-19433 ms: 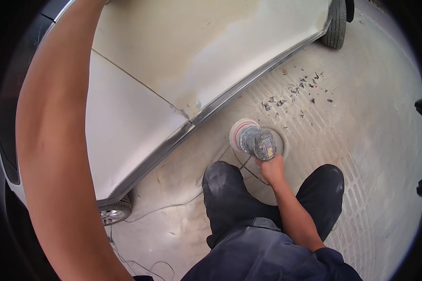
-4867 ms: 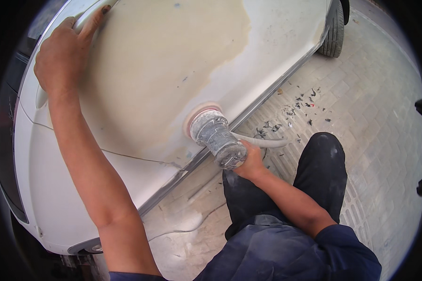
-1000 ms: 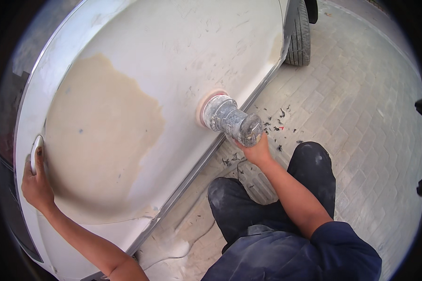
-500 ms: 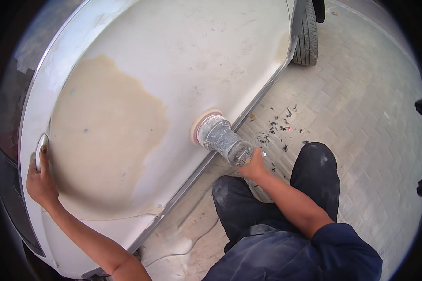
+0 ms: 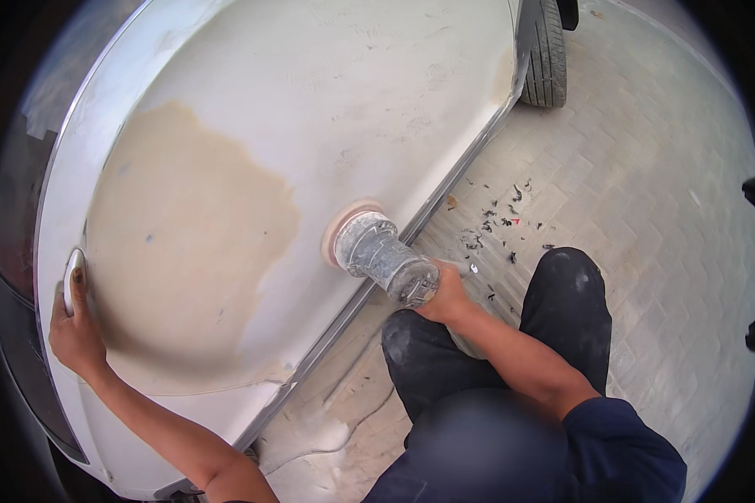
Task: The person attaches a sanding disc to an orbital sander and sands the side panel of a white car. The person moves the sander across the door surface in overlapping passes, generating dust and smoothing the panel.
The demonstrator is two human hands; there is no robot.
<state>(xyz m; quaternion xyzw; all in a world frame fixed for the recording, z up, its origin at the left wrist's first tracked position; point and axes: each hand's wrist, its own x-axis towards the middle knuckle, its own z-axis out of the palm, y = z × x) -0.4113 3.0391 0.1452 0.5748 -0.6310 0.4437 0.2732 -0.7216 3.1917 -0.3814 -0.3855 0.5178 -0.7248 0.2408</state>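
A dusty grey power sander [image 5: 384, 256] with a round pad rests its pad against the lower part of a white car door [image 5: 369, 109]. My right hand [image 5: 446, 293] grips the sander at its rear end, and the body hides part of the fingers. At the far left, my left hand [image 5: 77, 335] is closed around the white door handle [image 5: 74, 281], thumb on the outer face. Between the two hands, a large beige filler patch [image 5: 193, 235] covers much of the door, with a few small dark specks on it.
Along the door's bottom runs a dark sill edge [image 5: 327, 335]. A tyre [image 5: 547, 59] stands at the upper right. Dark scraps [image 5: 491, 226] litter the paved floor [image 5: 646, 210]. A thin cable [image 5: 344, 436] trails over the ground near the sill, left of my knees.
The sander has shifted a little to the left along the door, with my right hand following. My left hand stays on the door handle.
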